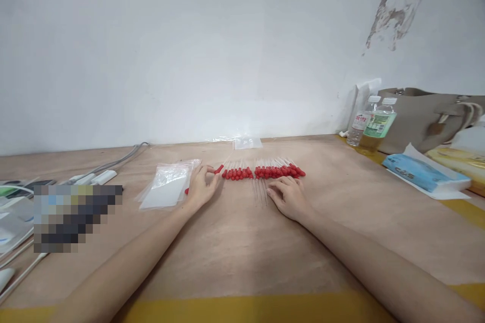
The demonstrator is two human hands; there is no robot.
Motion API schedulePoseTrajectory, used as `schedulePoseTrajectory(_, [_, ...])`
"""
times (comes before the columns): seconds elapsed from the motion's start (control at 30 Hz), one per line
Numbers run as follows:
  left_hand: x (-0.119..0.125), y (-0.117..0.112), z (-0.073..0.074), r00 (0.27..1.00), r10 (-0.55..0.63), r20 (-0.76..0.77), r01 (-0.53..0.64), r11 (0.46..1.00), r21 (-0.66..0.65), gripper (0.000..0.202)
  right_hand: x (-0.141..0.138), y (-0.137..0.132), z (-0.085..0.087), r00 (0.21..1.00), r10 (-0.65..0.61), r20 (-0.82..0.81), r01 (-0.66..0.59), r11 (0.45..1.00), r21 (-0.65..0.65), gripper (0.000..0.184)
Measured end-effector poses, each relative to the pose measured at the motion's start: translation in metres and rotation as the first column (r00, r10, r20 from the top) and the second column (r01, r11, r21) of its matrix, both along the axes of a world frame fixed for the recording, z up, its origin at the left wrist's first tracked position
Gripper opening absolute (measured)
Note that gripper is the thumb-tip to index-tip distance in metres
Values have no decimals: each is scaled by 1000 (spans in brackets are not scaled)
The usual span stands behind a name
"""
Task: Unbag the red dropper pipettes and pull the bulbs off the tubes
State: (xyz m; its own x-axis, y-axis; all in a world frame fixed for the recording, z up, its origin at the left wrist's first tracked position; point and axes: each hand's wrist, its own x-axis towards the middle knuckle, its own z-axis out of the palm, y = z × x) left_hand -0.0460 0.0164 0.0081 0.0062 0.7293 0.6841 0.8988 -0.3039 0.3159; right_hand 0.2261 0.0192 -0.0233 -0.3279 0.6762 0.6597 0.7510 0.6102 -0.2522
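Note:
A row of thin clear droppers with red bulb ends [265, 171] lies across the wooden table [235, 242], in two bunches. My left hand [201, 186] rests at the row's left end, fingers curled and pinched on one red-tipped dropper [219, 168] that sits apart from the rest. A stack of small clear plastic bags [168, 186] lies just left of that hand. My right hand [288, 197] lies palm down below the right bunch, fingers stretched over a few clear stems [259, 193], holding nothing.
Another clear bag [247, 143] lies by the wall. Two plastic bottles [373, 123], a grey handbag [432, 118] and a blue packet [420, 171] stand at the right. Grey cables and a white plug [100, 174] and other items sit at the left. Yellow tape [242, 308] edges the table's front.

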Motion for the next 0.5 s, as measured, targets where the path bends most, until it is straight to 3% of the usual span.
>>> schedulePoseTrajectory(0.1, [3,-23,-3,994,-108,15,108,994,-12,14,0,1,0,996,4,-85,-1,999,41,32])
schedulePoseTrajectory(0.23, [17,-48,-2,951,-277,-138,260,957,-129,17,0,-3,4,993,75,-93,-64,991,118,57])
schedulePoseTrajectory(0.4, [28,-55,-3,892,-351,-286,324,936,-139,15,-4,-12,9,960,252,123,-271,948,169,39])
schedulePoseTrajectory(0.5, [26,-53,-6,877,-373,-303,353,928,-120,15,-11,-14,9,944,289,161,-314,936,161,30])
